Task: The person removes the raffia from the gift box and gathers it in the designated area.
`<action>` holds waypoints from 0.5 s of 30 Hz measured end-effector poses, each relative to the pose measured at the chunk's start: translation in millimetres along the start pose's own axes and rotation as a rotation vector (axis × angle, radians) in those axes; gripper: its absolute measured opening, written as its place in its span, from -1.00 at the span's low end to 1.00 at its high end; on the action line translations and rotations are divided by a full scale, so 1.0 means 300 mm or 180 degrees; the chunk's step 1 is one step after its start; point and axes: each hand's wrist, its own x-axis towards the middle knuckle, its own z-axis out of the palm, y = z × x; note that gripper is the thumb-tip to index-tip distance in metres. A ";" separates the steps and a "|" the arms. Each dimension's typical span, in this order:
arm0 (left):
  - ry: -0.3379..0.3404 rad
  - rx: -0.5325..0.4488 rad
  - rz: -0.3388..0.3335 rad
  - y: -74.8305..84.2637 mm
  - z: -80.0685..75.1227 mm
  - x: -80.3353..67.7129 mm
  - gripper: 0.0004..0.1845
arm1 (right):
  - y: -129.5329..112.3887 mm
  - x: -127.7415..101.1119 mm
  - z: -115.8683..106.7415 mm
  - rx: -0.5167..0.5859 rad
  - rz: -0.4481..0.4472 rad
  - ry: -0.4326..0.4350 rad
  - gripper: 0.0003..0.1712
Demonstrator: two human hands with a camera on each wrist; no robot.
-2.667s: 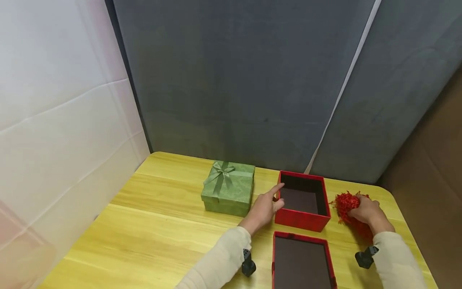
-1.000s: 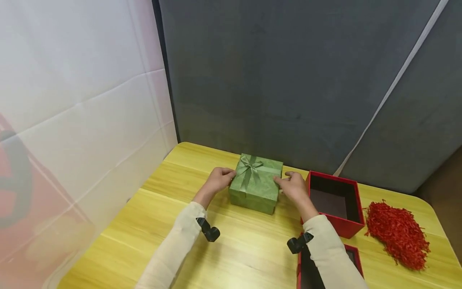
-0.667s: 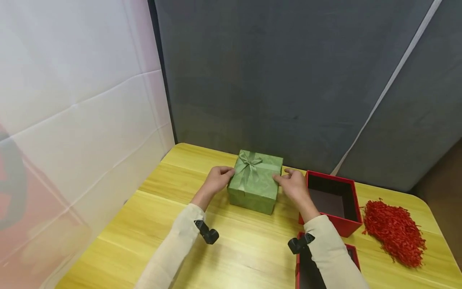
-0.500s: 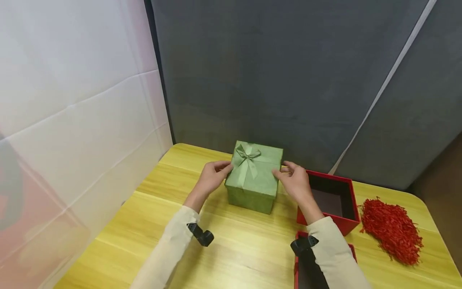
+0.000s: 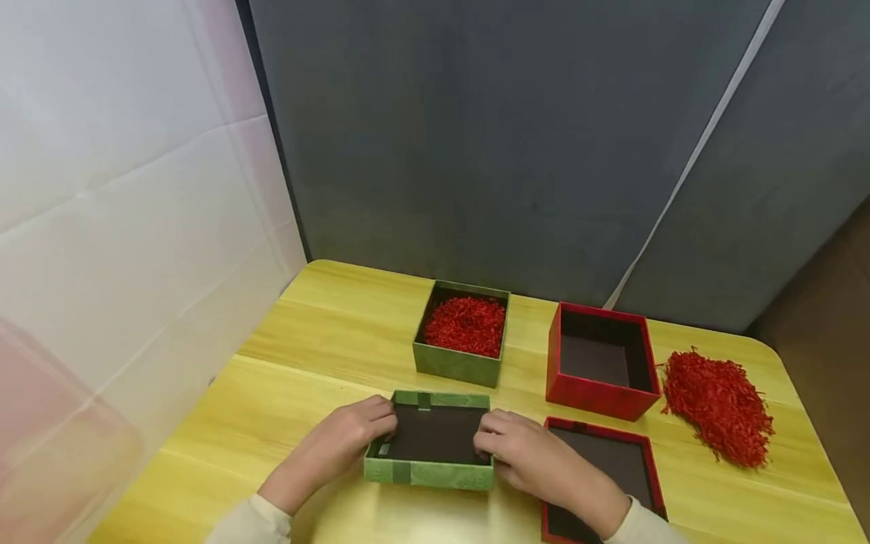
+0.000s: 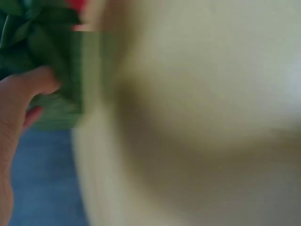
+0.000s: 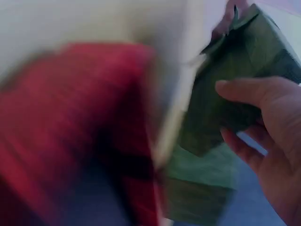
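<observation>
At the near edge of the yellow wooden surface (image 5: 306,363), the green square cardboard lid (image 5: 430,447) lies upturned, dark lining up, between both hands. The left hand (image 5: 333,446) curls its fingers over the lid's left wall, the right hand (image 5: 526,457) over its right wall. The green open box of red paper shreds (image 5: 462,332) sits just beyond.

I sat at a small staged recording corner rather than a lived-in room. My yellow wooden tabletop (image 5: 326,363) was hemmed in by a grey fabric backdrop (image 5: 476,151) behind and a creased white sheet (image 5: 122,196) on my left.
</observation>
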 end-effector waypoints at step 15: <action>-0.0160 0.0272 0.0155 -0.050 0.125 -0.063 -0.85 | 0.020 -0.019 0.175 -0.0561 -0.0010 -0.0034 -0.75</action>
